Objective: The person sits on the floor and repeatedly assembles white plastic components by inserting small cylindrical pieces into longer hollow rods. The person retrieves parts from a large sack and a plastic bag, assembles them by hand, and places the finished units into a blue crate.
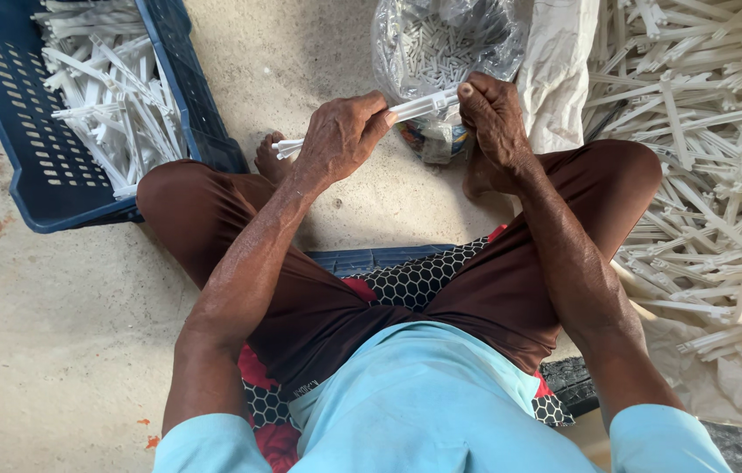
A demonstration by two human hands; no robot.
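I sit cross-legged on a concrete floor. Both hands hold one long white plastic piece [415,107] level in front of me. My left hand [340,136] is wrapped around its left half, and a short forked end sticks out past the fist. My right hand [495,118] pinches the right end, thumb on top. Just behind the hands lies a clear plastic bag of small white parts [441,39].
A blue slotted crate [34,149] at the left holds several finished white pieces. A large heap of loose white plastic pieces [695,140] lies on a white sack at the right. A patterned cushion [406,276] is under my legs.
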